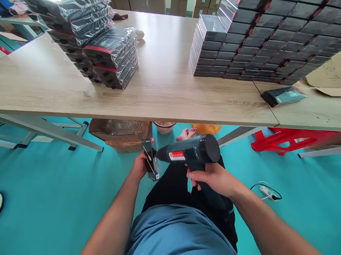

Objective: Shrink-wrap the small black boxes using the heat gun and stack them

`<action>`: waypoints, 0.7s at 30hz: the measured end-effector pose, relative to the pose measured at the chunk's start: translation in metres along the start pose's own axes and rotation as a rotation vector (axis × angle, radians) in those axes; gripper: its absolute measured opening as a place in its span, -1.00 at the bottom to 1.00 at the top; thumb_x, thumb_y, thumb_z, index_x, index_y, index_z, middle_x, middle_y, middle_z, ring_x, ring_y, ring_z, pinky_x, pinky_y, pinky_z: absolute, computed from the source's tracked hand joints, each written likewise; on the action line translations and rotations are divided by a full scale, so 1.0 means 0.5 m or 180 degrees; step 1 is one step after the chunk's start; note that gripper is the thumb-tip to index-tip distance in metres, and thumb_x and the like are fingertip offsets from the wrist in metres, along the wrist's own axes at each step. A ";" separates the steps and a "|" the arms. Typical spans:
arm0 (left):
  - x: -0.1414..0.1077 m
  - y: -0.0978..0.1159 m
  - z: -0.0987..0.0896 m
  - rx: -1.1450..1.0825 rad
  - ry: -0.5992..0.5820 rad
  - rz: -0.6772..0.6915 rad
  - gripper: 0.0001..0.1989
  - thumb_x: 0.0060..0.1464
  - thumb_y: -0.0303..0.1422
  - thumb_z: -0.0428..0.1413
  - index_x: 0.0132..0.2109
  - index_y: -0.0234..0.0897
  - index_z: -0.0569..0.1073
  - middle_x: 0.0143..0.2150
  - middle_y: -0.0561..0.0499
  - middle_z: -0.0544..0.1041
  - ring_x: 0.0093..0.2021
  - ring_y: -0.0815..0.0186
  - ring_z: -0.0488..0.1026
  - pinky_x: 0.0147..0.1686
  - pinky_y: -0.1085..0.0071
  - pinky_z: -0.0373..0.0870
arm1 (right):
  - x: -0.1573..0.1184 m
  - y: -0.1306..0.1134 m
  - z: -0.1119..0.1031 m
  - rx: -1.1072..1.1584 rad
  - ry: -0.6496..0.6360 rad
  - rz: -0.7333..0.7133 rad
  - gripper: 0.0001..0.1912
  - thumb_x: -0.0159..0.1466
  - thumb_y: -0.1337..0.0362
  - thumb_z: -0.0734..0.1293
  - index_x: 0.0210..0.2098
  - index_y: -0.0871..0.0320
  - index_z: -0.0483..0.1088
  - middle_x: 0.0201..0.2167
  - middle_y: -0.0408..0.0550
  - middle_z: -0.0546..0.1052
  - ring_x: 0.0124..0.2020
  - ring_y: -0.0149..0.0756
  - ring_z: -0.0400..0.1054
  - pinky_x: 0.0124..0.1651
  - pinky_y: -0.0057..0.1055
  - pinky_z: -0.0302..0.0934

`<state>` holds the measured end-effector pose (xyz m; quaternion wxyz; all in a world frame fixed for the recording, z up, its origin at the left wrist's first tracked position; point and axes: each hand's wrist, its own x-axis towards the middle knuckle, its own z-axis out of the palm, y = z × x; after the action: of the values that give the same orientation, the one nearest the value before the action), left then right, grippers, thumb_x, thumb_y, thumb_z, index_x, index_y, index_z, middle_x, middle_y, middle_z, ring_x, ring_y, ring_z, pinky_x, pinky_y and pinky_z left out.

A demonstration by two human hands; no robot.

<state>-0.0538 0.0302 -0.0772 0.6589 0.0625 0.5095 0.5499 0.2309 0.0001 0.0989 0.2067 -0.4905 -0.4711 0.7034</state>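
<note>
My right hand [208, 177] is wrapped round the handle of a dark heat gun [193, 149] with a red and white label. The gun's nozzle points left, at a slim black box [151, 161] with printed sides. My left hand [139, 165] grips that box by its left edge and holds it upright over the floor, below the table's front edge. Nozzle and box face are close together; whether they touch I cannot tell. Part of the left fingers is hidden behind the box.
On the wooden table [169, 101] stand a pile of film-wrapped boxes [112, 58] at left and a large stack of dark boxes [257, 43] at right. One wrapped box [283, 95] lies near the front. Underneath are a carton [121, 135] and a red stool [291, 138].
</note>
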 end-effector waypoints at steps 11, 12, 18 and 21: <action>-0.007 0.014 -0.002 -0.0117 0.0054 0.0134 -0.65 0.11 -0.09 0.20 -0.14 -0.28 0.53 -0.40 -0.04 0.54 -0.49 0.24 0.46 -0.55 0.37 0.36 | -0.060 0.047 -0.001 0.0124 -0.0306 0.0390 -0.86 0.14 0.21 0.46 -0.36 0.15 0.51 -0.41 -0.07 0.50 -0.43 -0.27 0.35 -0.40 -0.31 0.29; -0.007 0.013 -0.003 -0.0079 0.0053 0.0129 -0.59 0.12 -0.02 0.21 -0.09 -0.28 0.53 -0.36 -0.06 0.56 -0.47 0.23 0.48 -0.55 0.36 0.36 | -0.063 0.055 -0.004 0.0307 -0.0214 0.0399 -0.78 0.14 0.15 0.48 -0.31 0.16 0.53 -0.37 -0.05 0.52 -0.42 -0.26 0.37 -0.40 -0.31 0.30; 0.008 0.004 0.012 0.0138 0.0316 0.0612 -0.58 0.03 -0.11 0.35 -0.05 -0.20 0.47 -0.40 0.09 0.50 -0.50 0.32 0.45 -0.55 0.43 0.30 | -0.073 0.074 -0.003 0.0606 -0.0186 0.0408 -0.64 0.12 0.07 0.53 -0.20 0.18 0.53 -0.33 -0.04 0.52 -0.43 -0.28 0.38 -0.41 -0.33 0.29; 0.012 0.003 0.023 0.0162 0.0403 0.0853 -0.56 -0.01 -0.14 0.39 -0.04 -0.17 0.46 -0.42 0.14 0.45 -0.49 0.35 0.43 -0.50 0.45 0.32 | -0.072 0.080 0.007 0.0577 -0.0205 0.0354 -0.66 0.15 0.07 0.52 -0.23 0.18 0.53 -0.35 -0.05 0.51 -0.42 -0.29 0.38 -0.39 -0.33 0.30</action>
<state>-0.0471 0.0410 -0.0747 0.5443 0.1118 0.5509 0.6227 0.2503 -0.0472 0.0822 0.1956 -0.4723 -0.3840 0.7689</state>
